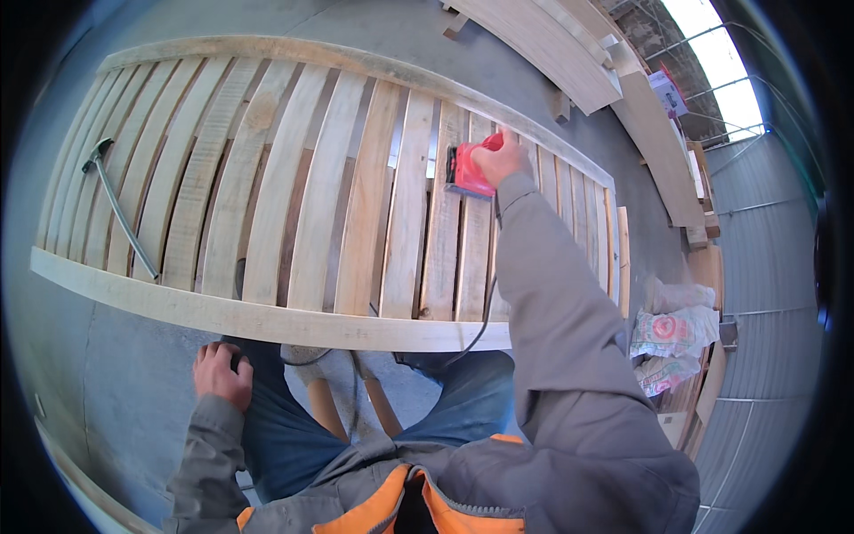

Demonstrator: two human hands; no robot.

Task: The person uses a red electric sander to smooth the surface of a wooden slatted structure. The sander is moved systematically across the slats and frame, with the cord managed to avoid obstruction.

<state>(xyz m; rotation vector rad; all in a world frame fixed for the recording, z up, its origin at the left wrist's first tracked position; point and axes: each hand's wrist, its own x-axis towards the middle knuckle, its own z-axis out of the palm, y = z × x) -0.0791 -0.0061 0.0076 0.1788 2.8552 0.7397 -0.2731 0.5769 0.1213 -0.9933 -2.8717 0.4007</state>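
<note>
My right hand (503,164) is closed around a red electric sander (475,169). Its dark base rests on the slats of a long wooden slatted frame (267,313), right of the middle. From the sander a black cord (488,311) hangs down over the frame's near rail. My left hand (222,376) lies by my left knee, below that rail, its fingers loosely bent and slightly apart. No tool shows in it. A hammer (116,203) with a dark head and metal handle lies across the slats at the far left.
Long wooden boards (534,44) lie stacked beyond the frame at the upper right. Several white printed sacks (673,334) are piled to the right, near a corrugated metal wall (769,294). Under the frame, grey concrete floor (133,374) shows, and the cord trails near my legs.
</note>
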